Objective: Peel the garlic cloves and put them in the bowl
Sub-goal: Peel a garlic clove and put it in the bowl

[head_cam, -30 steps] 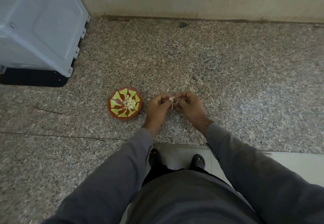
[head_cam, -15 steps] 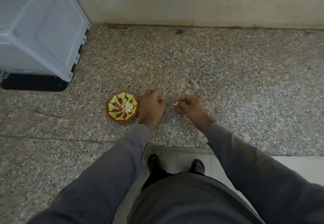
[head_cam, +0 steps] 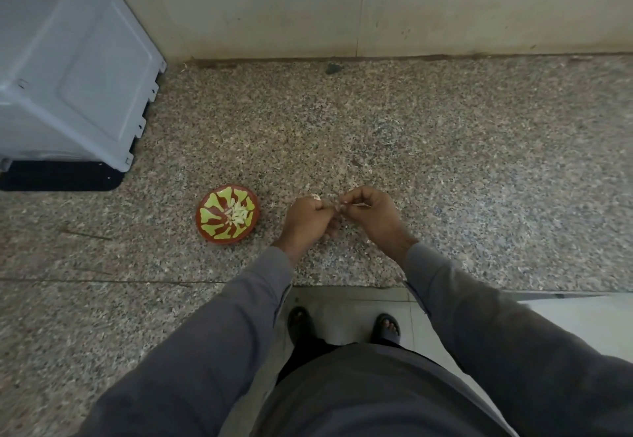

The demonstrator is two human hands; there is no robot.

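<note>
Both hands meet over the counter [head_cam: 445, 162] – a garlic clove between them.
Left hand [head_cam: 308, 219] and right hand [head_cam: 373, 214] pinch the clove [head_cam: 337, 204] with curled fingers [head_cam: 346, 199]; bowl [head_cam: 205, 226] just left, holding peeled cloves [head_cam: 237, 214].

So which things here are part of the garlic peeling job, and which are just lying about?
Part of the job:
- left hand and right hand, pinching something small between them, likely a garlic clove
- red and green bowl
- peeled cloves in the bowl

Just lying about:
- grey appliance
- black mat
- papery scraps on the counter
</note>
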